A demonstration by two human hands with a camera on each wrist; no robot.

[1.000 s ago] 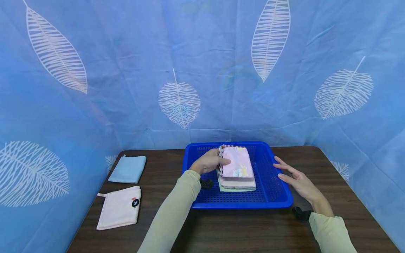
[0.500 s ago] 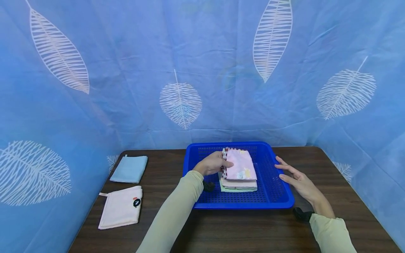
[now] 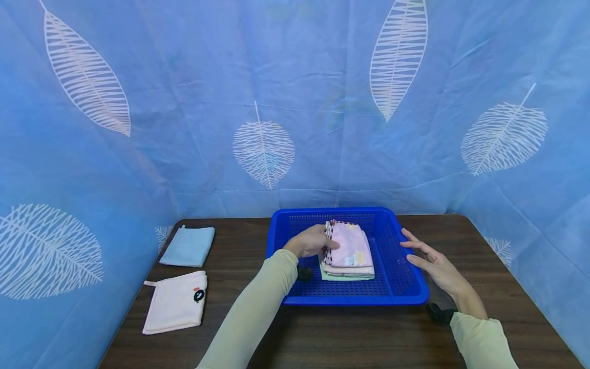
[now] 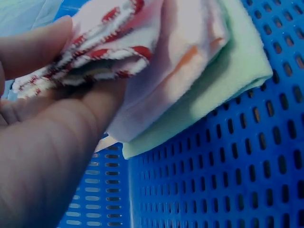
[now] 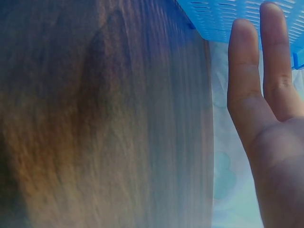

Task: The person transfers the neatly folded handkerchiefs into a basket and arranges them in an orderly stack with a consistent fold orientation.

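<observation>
My left hand (image 3: 310, 241) pinches the left edge of a folded pink towel (image 3: 351, 244), thumb on top and fingers beneath. In the left wrist view its red-and-white stitched edge shows between thumb and fingers. Under it lie a folded pale pink towel (image 4: 166, 85) and, lowest, a folded light green towel (image 4: 199, 111). This pile sits in a blue plastic basket (image 3: 401, 279) with slotted walls. At the basket's right side my right hand (image 3: 435, 265) has its fingers spread, fingertips by the rim. The right wrist view shows two of its fingers extended over the basket's side.
To the left on the dark wooden table (image 3: 350, 335) lie a folded light blue towel (image 3: 188, 247) and, nearer, a folded white towel (image 3: 176, 303) with a loop and a dark round motif. A blue curtain (image 3: 313, 154) with white leaf prints stands behind and beside the table.
My left hand has brought the pink towel down and slightly toward me, so it now lies closer over the towels below. My right hand stays by the basket rim.
</observation>
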